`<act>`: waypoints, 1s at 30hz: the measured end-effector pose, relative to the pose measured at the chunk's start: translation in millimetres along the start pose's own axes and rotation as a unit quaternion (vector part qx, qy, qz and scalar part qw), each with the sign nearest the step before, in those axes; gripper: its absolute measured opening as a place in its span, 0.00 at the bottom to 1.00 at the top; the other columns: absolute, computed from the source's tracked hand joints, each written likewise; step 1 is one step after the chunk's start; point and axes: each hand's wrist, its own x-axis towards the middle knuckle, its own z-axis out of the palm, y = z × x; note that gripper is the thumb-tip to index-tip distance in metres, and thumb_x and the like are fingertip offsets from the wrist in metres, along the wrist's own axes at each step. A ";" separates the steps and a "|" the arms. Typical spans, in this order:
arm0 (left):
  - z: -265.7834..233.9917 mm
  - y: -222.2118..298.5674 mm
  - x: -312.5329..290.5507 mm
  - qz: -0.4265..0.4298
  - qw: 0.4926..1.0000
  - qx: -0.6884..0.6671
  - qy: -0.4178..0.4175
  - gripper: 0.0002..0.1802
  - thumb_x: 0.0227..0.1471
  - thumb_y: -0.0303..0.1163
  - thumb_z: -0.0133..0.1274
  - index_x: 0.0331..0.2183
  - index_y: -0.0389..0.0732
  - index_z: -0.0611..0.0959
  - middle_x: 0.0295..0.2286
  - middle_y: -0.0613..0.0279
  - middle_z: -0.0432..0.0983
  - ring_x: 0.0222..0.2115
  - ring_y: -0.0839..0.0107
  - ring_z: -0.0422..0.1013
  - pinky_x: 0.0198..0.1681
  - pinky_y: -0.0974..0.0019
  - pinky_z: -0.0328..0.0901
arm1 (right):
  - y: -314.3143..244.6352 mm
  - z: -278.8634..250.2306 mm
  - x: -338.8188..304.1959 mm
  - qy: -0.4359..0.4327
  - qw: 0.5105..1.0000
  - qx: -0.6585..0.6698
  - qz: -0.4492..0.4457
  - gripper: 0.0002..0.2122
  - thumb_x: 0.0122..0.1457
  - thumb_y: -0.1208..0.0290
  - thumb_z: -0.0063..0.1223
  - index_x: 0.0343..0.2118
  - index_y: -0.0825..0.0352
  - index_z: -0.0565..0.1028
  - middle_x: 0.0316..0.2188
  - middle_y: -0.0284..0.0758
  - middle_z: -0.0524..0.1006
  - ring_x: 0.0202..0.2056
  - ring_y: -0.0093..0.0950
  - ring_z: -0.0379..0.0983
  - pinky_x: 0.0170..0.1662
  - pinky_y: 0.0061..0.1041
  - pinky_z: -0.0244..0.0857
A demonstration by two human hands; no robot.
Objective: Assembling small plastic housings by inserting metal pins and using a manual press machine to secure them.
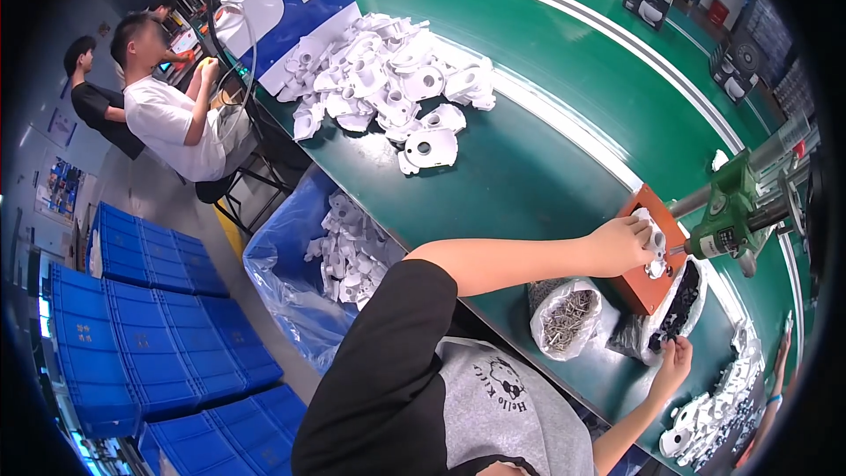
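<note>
In the head view, at three o'clock, a white part sits on an orange block upon the green table. The left hand lies over it from the nine o'clock side, fingers bent and touching it; whether they grip it or only rest there, I cannot tell. At four o'clock the right hand is at the lower edge of a bag of black pieces, its fingertips close together; whether they pinch a piece is too small to tell. Another bag with metal pins stands near the block, at its eight o'clock. A green machine stands just beside the block, at its two o'clock. A heap of white parts lies between eleven and twelve o'clock; more fill a lined bin at eight, near blue crates. At ten o'clock a co-worker sits.
</note>
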 end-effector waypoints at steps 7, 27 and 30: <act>14.6 17.7 10.4 -0.076 0.993 -0.071 -0.054 0.15 0.41 0.39 0.54 0.28 0.37 0.79 0.33 0.48 0.72 0.38 0.52 0.69 0.45 0.51 0.63 | -48.5 19.7 15.5 0.022 0.999 0.018 -0.037 0.08 0.59 0.75 0.52 0.38 0.73 0.75 0.37 0.33 0.76 0.39 0.21 0.71 0.41 0.18 0.63; -6.1 14.3 1.8 -0.044 0.994 -0.027 -0.100 0.37 0.29 0.53 0.66 0.34 0.34 0.73 0.45 0.36 0.70 0.50 0.47 0.66 0.57 0.53 0.57 | -96.4 125.3 85.3 -0.034 0.985 -0.127 -0.111 0.09 0.47 0.69 0.57 0.28 0.70 0.77 0.42 0.44 0.70 0.46 0.45 0.64 0.50 0.37 0.59; -3.9 11.9 2.2 -0.040 0.994 -0.037 -0.092 0.39 0.28 0.52 0.67 0.37 0.33 0.74 0.44 0.38 0.71 0.50 0.48 0.66 0.57 0.53 0.58 | -98.9 128.6 81.5 -0.013 0.988 -0.103 -0.112 0.11 0.47 0.70 0.59 0.30 0.71 0.74 0.38 0.45 0.71 0.44 0.44 0.66 0.46 0.37 0.59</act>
